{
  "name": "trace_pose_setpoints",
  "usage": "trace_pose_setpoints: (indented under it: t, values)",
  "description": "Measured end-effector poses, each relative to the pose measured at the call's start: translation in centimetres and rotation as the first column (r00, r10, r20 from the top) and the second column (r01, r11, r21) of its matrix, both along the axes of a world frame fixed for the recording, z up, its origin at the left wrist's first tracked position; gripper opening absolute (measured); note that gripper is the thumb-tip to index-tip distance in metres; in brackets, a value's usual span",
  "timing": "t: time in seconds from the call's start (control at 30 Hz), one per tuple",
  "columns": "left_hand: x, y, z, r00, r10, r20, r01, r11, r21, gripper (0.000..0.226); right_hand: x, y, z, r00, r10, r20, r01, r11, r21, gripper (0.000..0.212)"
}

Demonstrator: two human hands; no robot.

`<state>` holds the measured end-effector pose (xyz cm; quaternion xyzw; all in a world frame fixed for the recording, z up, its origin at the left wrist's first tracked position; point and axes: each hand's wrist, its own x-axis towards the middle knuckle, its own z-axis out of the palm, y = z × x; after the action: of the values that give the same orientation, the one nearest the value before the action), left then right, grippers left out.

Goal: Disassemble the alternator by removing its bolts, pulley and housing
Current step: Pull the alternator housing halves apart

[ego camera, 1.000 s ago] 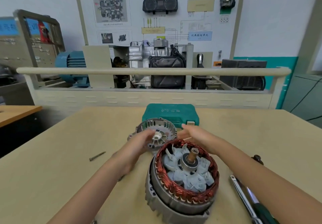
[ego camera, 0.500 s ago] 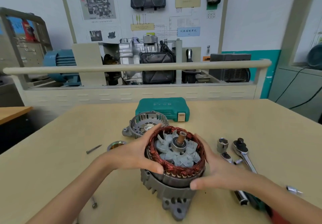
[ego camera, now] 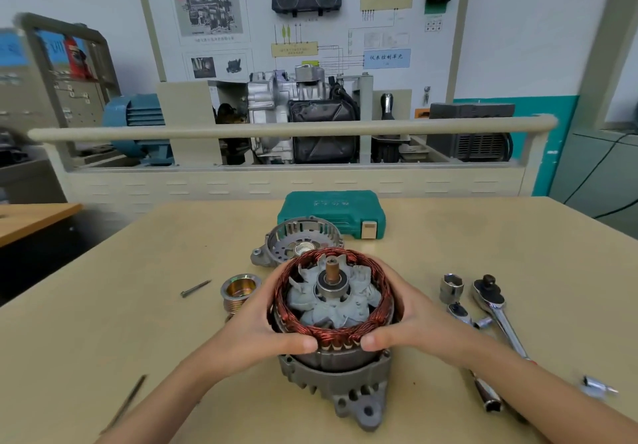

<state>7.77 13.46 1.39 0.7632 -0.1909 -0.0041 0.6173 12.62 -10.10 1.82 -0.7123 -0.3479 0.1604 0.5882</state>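
Head | panel label (ego camera: 386, 57) reads 仪表控制单元 | case (ego camera: 331, 210) lettering illegible

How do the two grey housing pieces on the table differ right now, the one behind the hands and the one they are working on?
The removed front cover lies empty and untouched beyond the hands; the rear housing still carries the copper stator and rotor. The left hand and right hand grip the stator above the rear housing. The cover looks shallower. Both are grey cast metal with mounting ears.
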Motion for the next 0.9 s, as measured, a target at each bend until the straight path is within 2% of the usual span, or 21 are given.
trace_pose_setpoints:
  t: [0.13,0.43,0.6,0.7,0.8,0.9]
  values:
    - [0.2,-0.4,-0.5,0.996,0.086,0.035,-0.085,0.996,-0.033,0.091,0.8,0.1,0.0,0.999,0.001,-0.032,-0.001,1.000,0.020,0.093]
    - [1.2,-1.6,-1.0,0.987,0.133,0.090,-0.127,0.990,-0.068,0.088,1.8,-0.6,-0.8,0.997,-0.017,-0.077,0.023,0.998,0.066,0.093]
    - [1.3,-2.1,-1.5,0.977,0.184,0.108,-0.171,0.979,-0.114,0.099,2.1,-0.4,-0.7,0.995,0.008,-0.097,0.001,0.996,0.087,0.098]
    - [1.4,-2.1,-1.5,0.977,0.180,0.112,-0.169,0.981,-0.094,0.099,2.2,-0.5,-0.4,0.996,-0.001,-0.087,0.004,0.999,0.042,0.095]
    - [1.4,-1.3,-1.1,0.989,0.128,0.069,-0.126,0.991,-0.042,0.090,1.9,-0.6,0.3,0.998,-0.025,-0.051,0.022,0.997,-0.068,0.089]
    - [1.2,-0.3,-0.6,0.998,0.061,0.008,-0.061,0.998,0.007,0.095,1.0,-0.4,1.0,0.999,-0.031,-0.030,0.025,0.986,-0.167,0.096]
